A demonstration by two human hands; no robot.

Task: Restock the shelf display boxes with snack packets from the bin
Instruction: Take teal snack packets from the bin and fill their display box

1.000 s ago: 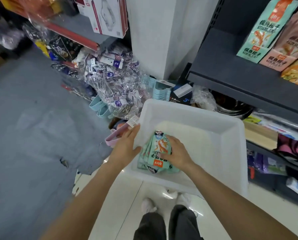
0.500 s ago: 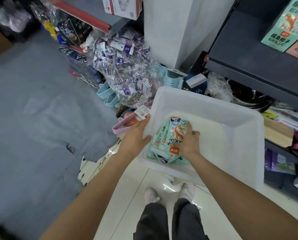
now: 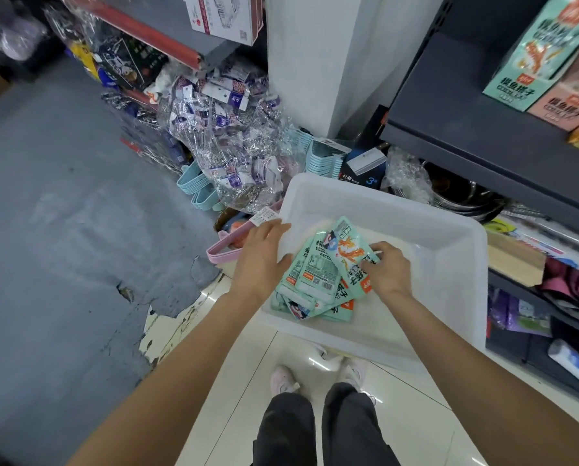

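At the bottom centre of the frame are the person's dark trousers (image 3: 318, 428) and pale shoes (image 3: 283, 378) on a glossy tiled floor. Just above them, both forearms reach into a white plastic bin (image 3: 449, 264) at mid-frame.

The left hand (image 3: 261, 260) sits at the bin's left rim, fingers fairly straight, its thumb side against the edge of a fanned stack of mint-green snack packets (image 3: 321, 274). Whether it presses the bin wall or steadies the packets I cannot tell. The right hand (image 3: 387, 270) has its fingers curled onto the top packets from the right, apparently gathering them. The stack lies in the bin's near-left part; the rest of the bin floor looks bare.

The packets are slippery and splayed, so a one-sided pinch could let the lower ones slide out and drop as the bundle is lifted. The bin also seems tilted, and its support is hidden; a push on the rim might tip it.

Beyond the bin, at centre left, lies a heap of crinkled clear bags (image 3: 227, 142). At the upper right, on a dark shelf (image 3: 466, 105), stand the green and pink display boxes (image 3: 543, 52), cut off by the frame edge, so how full they are cannot be judged.
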